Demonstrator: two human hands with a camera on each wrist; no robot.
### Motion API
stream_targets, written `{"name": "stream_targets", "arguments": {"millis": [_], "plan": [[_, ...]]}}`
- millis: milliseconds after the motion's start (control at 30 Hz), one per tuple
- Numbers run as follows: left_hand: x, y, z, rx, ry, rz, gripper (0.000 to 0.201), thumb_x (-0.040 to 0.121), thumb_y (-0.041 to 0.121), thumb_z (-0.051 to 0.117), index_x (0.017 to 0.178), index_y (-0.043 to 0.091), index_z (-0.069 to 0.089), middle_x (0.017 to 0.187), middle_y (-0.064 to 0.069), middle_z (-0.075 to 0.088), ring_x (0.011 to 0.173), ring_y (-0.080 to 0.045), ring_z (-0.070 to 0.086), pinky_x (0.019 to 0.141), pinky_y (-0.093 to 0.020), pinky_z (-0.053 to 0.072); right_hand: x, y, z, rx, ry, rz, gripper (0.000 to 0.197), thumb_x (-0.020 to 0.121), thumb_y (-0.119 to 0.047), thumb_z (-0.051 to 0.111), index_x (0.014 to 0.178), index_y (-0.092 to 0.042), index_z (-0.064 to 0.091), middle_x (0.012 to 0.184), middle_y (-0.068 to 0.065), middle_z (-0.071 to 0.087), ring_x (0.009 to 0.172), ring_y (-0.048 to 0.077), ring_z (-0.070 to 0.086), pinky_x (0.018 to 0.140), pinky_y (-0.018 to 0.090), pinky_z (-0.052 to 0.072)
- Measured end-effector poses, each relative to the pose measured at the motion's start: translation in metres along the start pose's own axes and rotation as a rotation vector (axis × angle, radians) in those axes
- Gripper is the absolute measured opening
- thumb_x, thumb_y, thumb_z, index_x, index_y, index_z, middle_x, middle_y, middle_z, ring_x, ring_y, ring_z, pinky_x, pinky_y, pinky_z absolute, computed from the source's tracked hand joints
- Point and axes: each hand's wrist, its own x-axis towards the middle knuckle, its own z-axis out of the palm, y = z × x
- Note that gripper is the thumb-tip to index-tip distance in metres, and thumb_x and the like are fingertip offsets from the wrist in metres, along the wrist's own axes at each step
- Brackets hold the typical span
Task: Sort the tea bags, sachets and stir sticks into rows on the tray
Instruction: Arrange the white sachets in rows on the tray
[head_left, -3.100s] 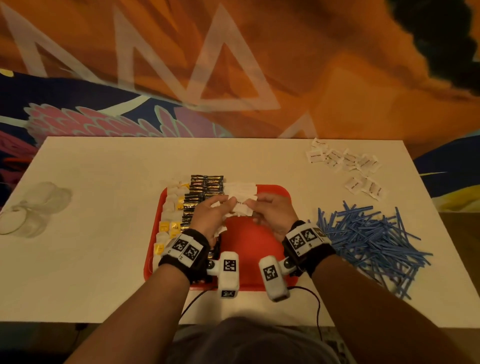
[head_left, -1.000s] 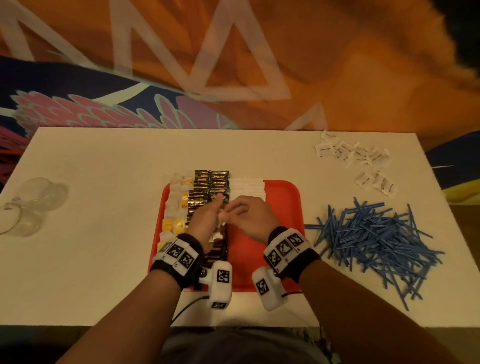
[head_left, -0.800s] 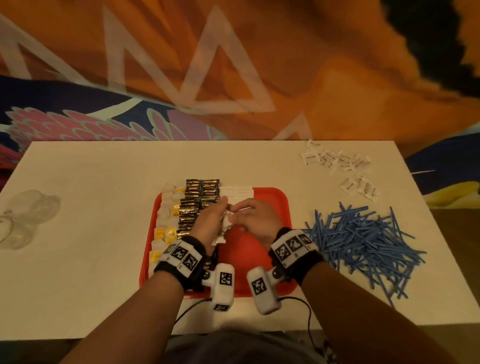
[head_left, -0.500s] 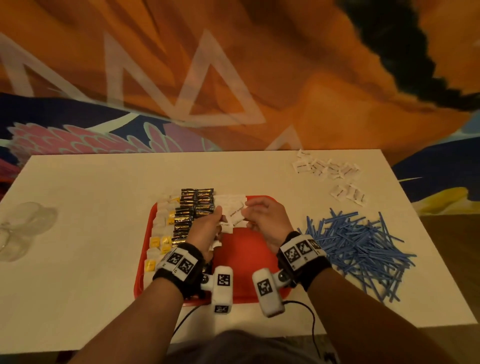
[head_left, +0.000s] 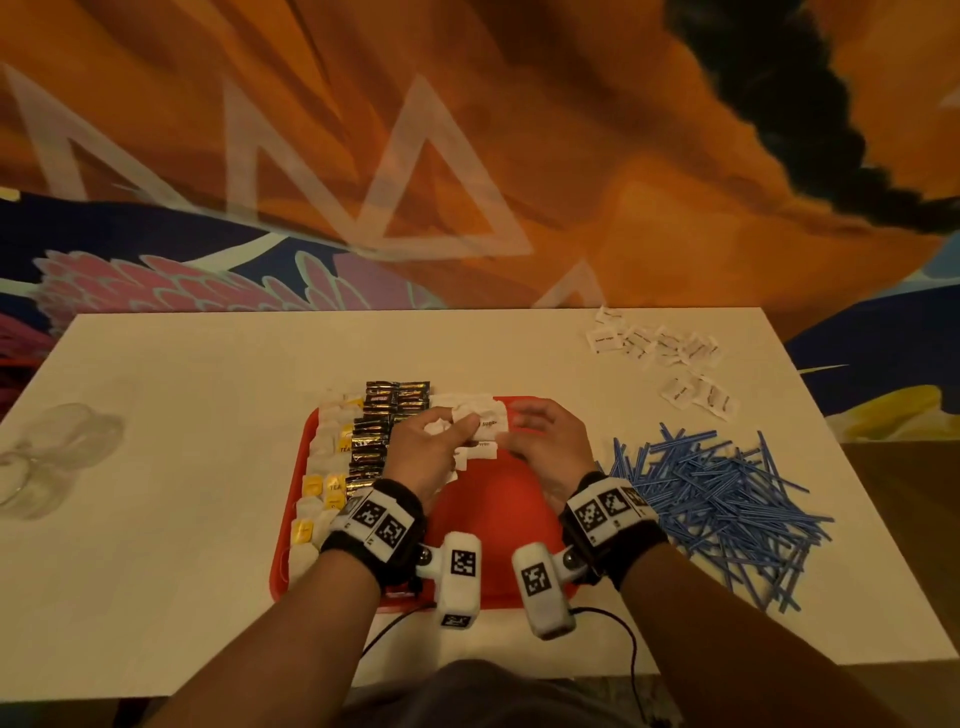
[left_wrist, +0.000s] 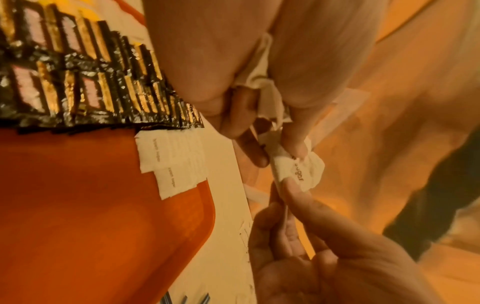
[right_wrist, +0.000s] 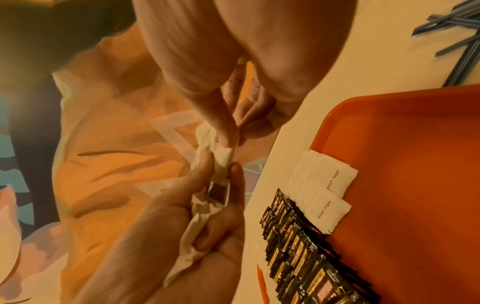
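Both hands (head_left: 488, 447) apparently pinching, fingertips together

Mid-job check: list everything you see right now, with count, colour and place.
tray: one, red, table centre.
tea bags: a row, white and yellow, tray's left edge.
dark sachets: two rows, black and gold, beside the tea bags.
sugar sachets: overlapping row, white, far end of tray.
loose sachets: about ten, white, far right of table.
stir sticks: a pile, blue, right of tray.
glass: clear, table's left edge.
table: one, white.
left hand: holds several white sachets.
right hand: pinches one of them.
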Motion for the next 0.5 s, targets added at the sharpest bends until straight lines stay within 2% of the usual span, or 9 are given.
{"name": "stream_targets", "arguments": {"millis": [67,100,167,233,300,333,400,500], "plan": [[-0.001,0.002,-0.001,0.009,-0.014,0.021,0.004,0.088,0.012,0.074,0.09,0.014,0.072,0.075,-0.004,0.071,0.049,-0.006,0.06,0.044,-0.018,0.043,0.002,-0.004,-0.002,0.049,-0.099,0.045,0.037,0.074,0.008,0.075,0.107,-0.007,0.067,0.103,0.017,0.067,0.083,0.024,0.064,0.066,0.031,0.053],[0.0,0.001,-0.002,0.033,-0.026,0.03,0.007,0.088,0.012,0.074,0.094,0.014,0.072,0.077,-0.003,0.072,0.051,-0.004,0.061,0.044,-0.017,0.043,0.002,-0.007,-0.003,0.063,-0.158,0.07,0.031,0.078,0.005,0.075,0.105,-0.007,0.068,0.099,0.014,0.07,0.08,0.019,0.065,0.063,0.026,0.051],[0.0,0.0,-0.003,0.069,-0.054,0.034,0.013,0.087,0.015,0.075,0.1,0.014,0.073,0.085,-0.004,0.073,0.06,-0.005,0.065,0.051,-0.019,0.046,0.0,-0.013,-0.002,0.044,-0.218,0.089,0.012,0.084,-0.003,0.072,0.093,-0.01,0.07,0.082,0.004,0.071,0.069,0.01,0.065,0.06,0.022,0.051],[0.001,-0.002,-0.005,0.078,-0.066,0.021,0.015,0.086,0.018,0.077,0.1,0.016,0.073,0.092,-0.007,0.075,0.071,-0.013,0.068,0.061,-0.026,0.05,0.003,-0.012,0.0,0.03,-0.176,0.067,0.002,0.088,-0.009,0.07,0.086,-0.01,0.07,0.07,0.002,0.065,0.062,0.009,0.06,0.057,0.023,0.05],[0.002,-0.004,-0.006,0.063,-0.064,-0.008,0.015,0.084,0.018,0.078,0.098,0.014,0.073,0.095,-0.014,0.075,0.076,-0.024,0.067,0.068,-0.036,0.05,0.007,-0.009,0.001,0.037,-0.107,0.048,0.003,0.09,-0.011,0.068,0.088,-0.01,0.071,0.069,0.004,0.064,0.058,0.01,0.057,0.054,0.024,0.046],[0.002,-0.005,-0.006,0.05,-0.066,-0.009,0.013,0.084,0.017,0.079,0.096,0.014,0.074,0.096,-0.017,0.075,0.077,-0.027,0.066,0.068,-0.038,0.05,0.009,-0.007,0.001,0.031,-0.078,0.036,0.004,0.09,-0.012,0.067,0.089,-0.011,0.071,0.07,0.004,0.065,0.056,0.009,0.057,0.052,0.024,0.044],[0.001,-0.005,-0.006,0.034,-0.071,-0.021,0.011,0.084,0.015,0.078,0.094,0.015,0.073,0.096,-0.018,0.075,0.077,-0.027,0.066,0.066,-0.036,0.049,0.012,-0.001,0.002,0.005,-0.053,0.012,0.006,0.09,-0.015,0.068,0.093,-0.01,0.071,0.072,0.001,0.066,0.053,0.007,0.057,0.052,0.023,0.043],[0.001,-0.007,-0.008,0.012,-0.073,-0.032,0.006,0.085,0.014,0.077,0.089,0.016,0.072,0.086,-0.014,0.075,0.074,-0.025,0.066,0.064,-0.034,0.05,0.013,0.007,0.003,-0.045,-0.11,0.034,0.02,0.084,-0.022,0.076,0.099,-0.01,0.07,0.079,-0.001,0.07,0.064,0.007,0.061,0.055,0.024,0.046]]}}
